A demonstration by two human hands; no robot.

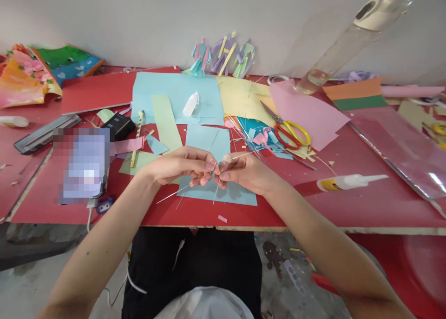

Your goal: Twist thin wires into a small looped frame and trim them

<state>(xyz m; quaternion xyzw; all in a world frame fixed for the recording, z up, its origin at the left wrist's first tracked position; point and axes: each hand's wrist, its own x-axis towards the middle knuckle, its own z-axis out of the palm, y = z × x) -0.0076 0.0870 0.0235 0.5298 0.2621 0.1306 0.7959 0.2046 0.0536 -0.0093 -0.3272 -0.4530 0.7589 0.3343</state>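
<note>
Where the red table (348, 207) meets the white wall (139, 21), coloured paper sheets, paper figures (223, 56) and a clear bottle (348, 35) occupy the far edge. Red-and-yellow scissors (289, 130) lie right of centre; a glue tube (348, 182) lies toward the near right edge. Above a light blue sheet (209, 144) at the near edge, the left hand (181, 166) and right hand (244, 172) meet fingertip to fingertip, each curled and pinching thin wires (216, 170). The wires fan outward from the pinch, above the sheet.
</note>
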